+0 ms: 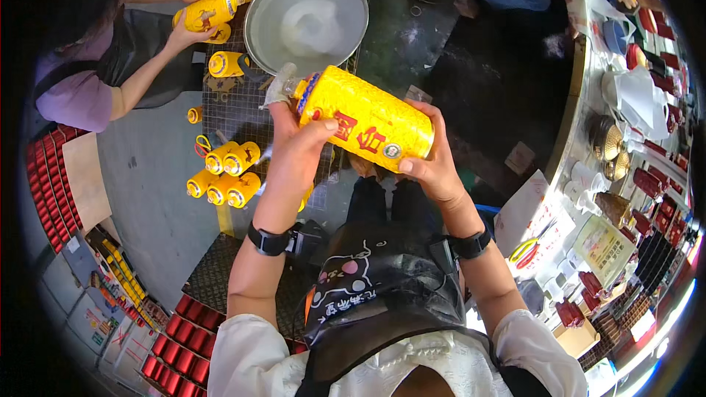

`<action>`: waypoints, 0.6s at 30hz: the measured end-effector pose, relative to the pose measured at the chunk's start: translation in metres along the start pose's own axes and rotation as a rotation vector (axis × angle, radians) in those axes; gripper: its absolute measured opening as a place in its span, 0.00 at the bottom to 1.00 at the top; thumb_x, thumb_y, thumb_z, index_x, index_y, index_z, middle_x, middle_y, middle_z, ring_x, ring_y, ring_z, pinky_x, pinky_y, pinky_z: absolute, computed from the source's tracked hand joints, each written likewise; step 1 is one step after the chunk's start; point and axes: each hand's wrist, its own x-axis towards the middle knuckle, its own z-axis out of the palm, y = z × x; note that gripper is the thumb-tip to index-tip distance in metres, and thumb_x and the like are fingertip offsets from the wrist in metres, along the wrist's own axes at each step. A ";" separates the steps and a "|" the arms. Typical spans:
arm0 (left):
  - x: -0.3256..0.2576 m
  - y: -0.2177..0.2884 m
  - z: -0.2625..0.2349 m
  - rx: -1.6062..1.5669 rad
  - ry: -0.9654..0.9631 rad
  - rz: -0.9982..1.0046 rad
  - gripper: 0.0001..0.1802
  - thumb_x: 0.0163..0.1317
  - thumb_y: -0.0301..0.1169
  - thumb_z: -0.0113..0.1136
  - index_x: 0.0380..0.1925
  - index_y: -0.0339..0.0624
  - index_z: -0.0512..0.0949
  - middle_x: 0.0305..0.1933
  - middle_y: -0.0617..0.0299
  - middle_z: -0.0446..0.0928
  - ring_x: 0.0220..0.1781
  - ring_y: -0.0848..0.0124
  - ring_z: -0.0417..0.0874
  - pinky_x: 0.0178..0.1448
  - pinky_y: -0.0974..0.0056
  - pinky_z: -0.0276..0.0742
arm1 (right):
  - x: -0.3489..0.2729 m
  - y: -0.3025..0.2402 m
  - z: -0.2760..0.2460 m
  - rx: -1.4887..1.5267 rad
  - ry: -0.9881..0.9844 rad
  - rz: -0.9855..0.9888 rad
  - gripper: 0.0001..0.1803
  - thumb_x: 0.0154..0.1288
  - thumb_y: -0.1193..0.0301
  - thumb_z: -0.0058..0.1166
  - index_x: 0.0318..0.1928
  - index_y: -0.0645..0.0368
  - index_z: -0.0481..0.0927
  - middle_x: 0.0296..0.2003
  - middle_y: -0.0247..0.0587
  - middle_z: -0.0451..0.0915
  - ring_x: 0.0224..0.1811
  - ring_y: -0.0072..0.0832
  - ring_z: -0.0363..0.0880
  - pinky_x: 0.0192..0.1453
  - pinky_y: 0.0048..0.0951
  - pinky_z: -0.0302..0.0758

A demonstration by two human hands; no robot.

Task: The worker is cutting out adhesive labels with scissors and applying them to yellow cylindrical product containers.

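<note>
A large yellow bottle (371,114) with red lettering and a blue-patterned shoulder lies tilted in front of me, its neck to the left. My left hand (294,147) is closed around the shoulder end, thumb on the near side; something whitish and crumpled covers the fingers by the neck. At the base end, my right hand (440,165) grips the same bottle, its thumb pressed on the lower edge. Just beyond the neck stands a wide metal basin (254,11) holding cloudy liquid. The far sides of both hands' fingers are hidden behind the bottle.
Several yellow bottles (241,158) stand on the gridded mat left of me, more behind the basin. At the left a co-worker holds another yellow bottle (208,12). Red cans (180,345) are stacked lower left. A cluttered table (562,114) with scissors (523,251) curves along the right.
</note>
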 end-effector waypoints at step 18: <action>0.005 -0.004 0.009 -0.122 -0.121 -0.093 0.52 0.43 0.19 0.56 0.72 0.50 0.51 0.70 0.56 0.61 0.73 0.57 0.61 0.74 0.50 0.59 | -0.014 -0.015 -0.013 -0.094 -0.122 -0.059 0.57 0.40 0.83 0.71 0.69 0.56 0.51 0.63 0.44 0.62 0.70 0.35 0.59 0.75 0.38 0.56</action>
